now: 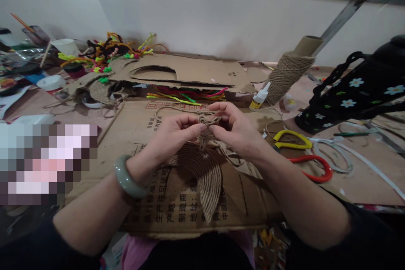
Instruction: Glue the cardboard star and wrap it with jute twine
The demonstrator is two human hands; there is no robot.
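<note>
My left hand (172, 135) and my right hand (236, 128) meet over a flattened cardboard box (152, 202), both pinching a small knotted piece of jute twine (209, 120) between thumb and fingers. A loose strand of the twine runs left from the knot. Below the hands lies a fan-shaped coil of jute rope (205, 177) on the cardboard. A pale green bangle (126, 177) sits on my left wrist.
A spool of jute twine (286, 76) and a glue bottle (260, 98) stand behind on the right. Yellow-handled scissors (292, 139) and red-handled scissors (311, 168) lie right of my hand. Coloured pipe cleaners (110, 50), cut cardboard sheets (190, 71) and a black flowered bag (357, 93) surround the area.
</note>
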